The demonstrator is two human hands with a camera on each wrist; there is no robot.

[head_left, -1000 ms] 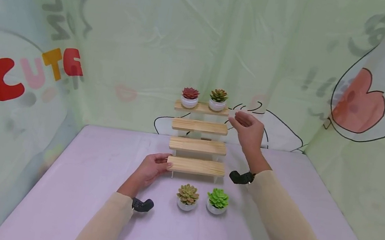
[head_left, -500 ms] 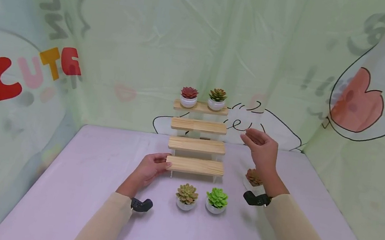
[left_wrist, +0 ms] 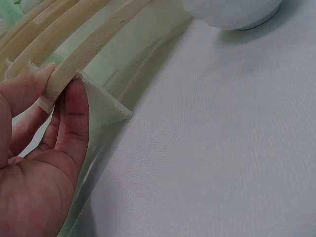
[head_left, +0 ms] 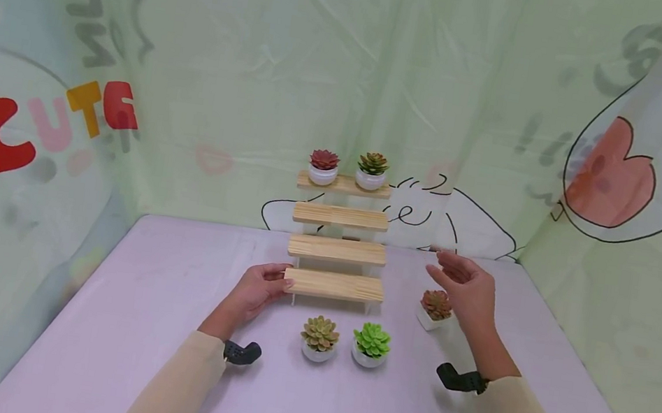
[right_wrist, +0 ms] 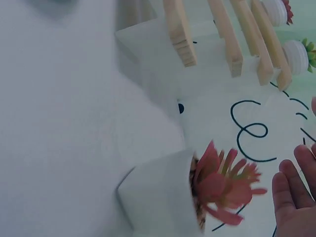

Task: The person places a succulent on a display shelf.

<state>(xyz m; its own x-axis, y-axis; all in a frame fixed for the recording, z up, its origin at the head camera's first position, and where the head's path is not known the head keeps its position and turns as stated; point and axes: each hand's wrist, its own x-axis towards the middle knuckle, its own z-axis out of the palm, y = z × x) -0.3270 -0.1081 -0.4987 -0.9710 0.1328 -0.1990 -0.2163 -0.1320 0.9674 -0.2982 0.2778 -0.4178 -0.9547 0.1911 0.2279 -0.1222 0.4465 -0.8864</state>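
Observation:
A stepped wooden stand [head_left: 333, 284] with several plank shelves on pale supports stands mid-table. My left hand [head_left: 258, 289] pinches the left end of its lowest plank [left_wrist: 69, 69], thumb on top and fingers beneath. My right hand [head_left: 471, 293] is raised to the right of the stand, fingers loosely bent and nothing in them. Just left of it, a reddish succulent [head_left: 436, 304] in a square white pot [right_wrist: 163, 195] sits on the table. On the top shelf are a dark red succulent [head_left: 325, 160] and a dark green succulent [head_left: 373, 163], each in a round white pot.
In front of the stand are a tan succulent [head_left: 320, 333] and a bright green succulent [head_left: 372, 340], both in round white pots. The table has a pale lilac cloth [head_left: 162, 324]. A printed curtain [head_left: 228, 79] hangs behind and on both sides.
My right hand has moved right and down, away from the top shelf, bringing the reddish succulent in the square pot into view. My left hand stays on the lowest plank.

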